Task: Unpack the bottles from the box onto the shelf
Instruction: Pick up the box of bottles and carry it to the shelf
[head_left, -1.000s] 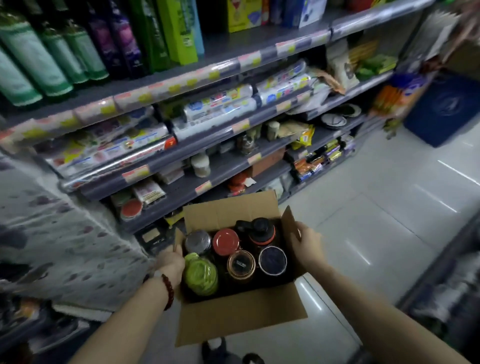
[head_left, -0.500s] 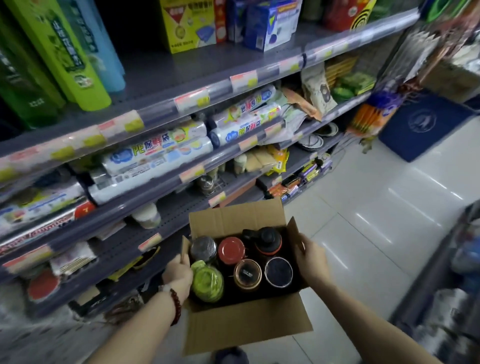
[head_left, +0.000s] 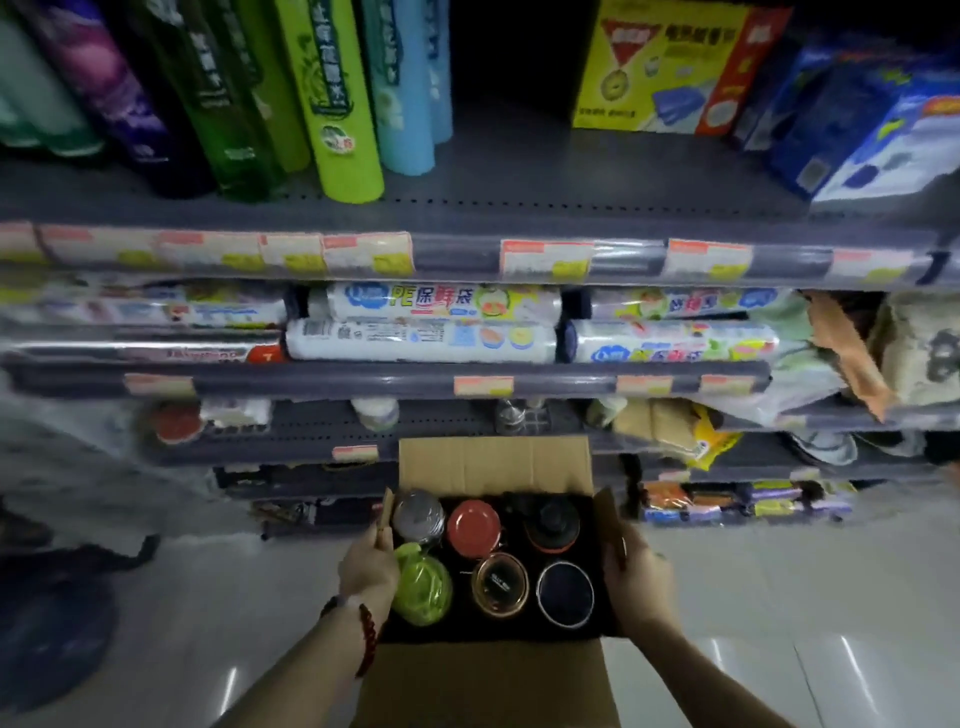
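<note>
An open brown cardboard box (head_left: 493, 680) sits at lower centre of the frame, its flaps folded outward, the far flap standing up against the shelving. Inside, six bottles stand upright in two rows of three, so only their tops show and their long axes run straight up toward the camera. The far row, left to right: a silver metal-capped bottle (head_left: 418, 518), a red round-lidded bottle (head_left: 474, 527), and a black bottle with an orange collar (head_left: 551, 524). The near row: a lime-green lidded bottle (head_left: 422, 586), a copper-rimmed bottle with a dark lid (head_left: 500, 584), and a dark blue-lidded bottle with a pale rim (head_left: 565, 593).

The left hand (head_left: 368, 567), a red beaded bracelet (head_left: 368, 635) on its wrist, is closed around the box's left wall and side flap. The right hand (head_left: 638, 578) grips the right wall and flap the same way, so the box hangs between both.

Compared with half a second ago, the grey metal shelving (head_left: 467, 218) now faces the camera squarely instead of slanting away to the upper right, and the box sits closer under it. All six bottles keep their places.

On the top shelf, upper left of the frame, stand tall green and blue bottles (head_left: 337, 98); a yellow carton (head_left: 660, 62) stands upper right. Plastic-wrap rolls (head_left: 421, 340) lie sideways on the shelf below.
</note>
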